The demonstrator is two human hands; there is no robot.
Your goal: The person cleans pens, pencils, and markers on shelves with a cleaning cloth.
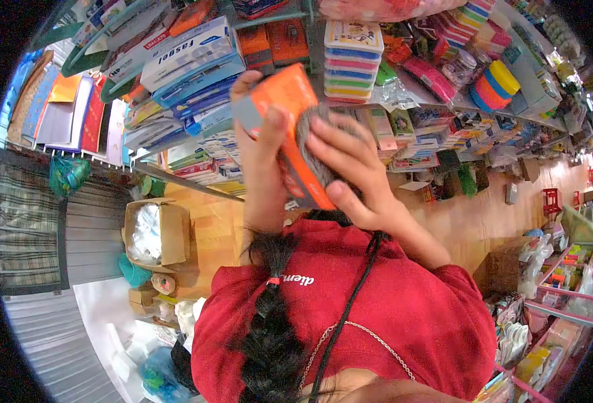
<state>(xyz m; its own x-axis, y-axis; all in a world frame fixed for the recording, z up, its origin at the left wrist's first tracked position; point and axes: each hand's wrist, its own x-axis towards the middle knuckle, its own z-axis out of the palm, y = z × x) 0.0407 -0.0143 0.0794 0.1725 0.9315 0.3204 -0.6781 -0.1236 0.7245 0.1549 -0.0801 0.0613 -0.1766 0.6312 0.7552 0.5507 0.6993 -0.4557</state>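
An orange and grey box [298, 91] is held tilted above my red shirt, before the shelf. My left hand [264, 127] grips its left side, with the thumb across the front. On the right, my right hand [350, 158] has its fingers curled round a dark grey fuzzy cloth or pad [303, 131], which lies against the box. The box hides part of the cloth, and the fingers cover the rest.
Shelves hold Fasgel boxes [192, 57], a stack of coloured plastic cases [353, 60] and coloured tape rolls [494, 86]. An open cardboard box [175, 232] stands on the wooden floor at left. A pink-edged rack [562, 311] is at lower right.
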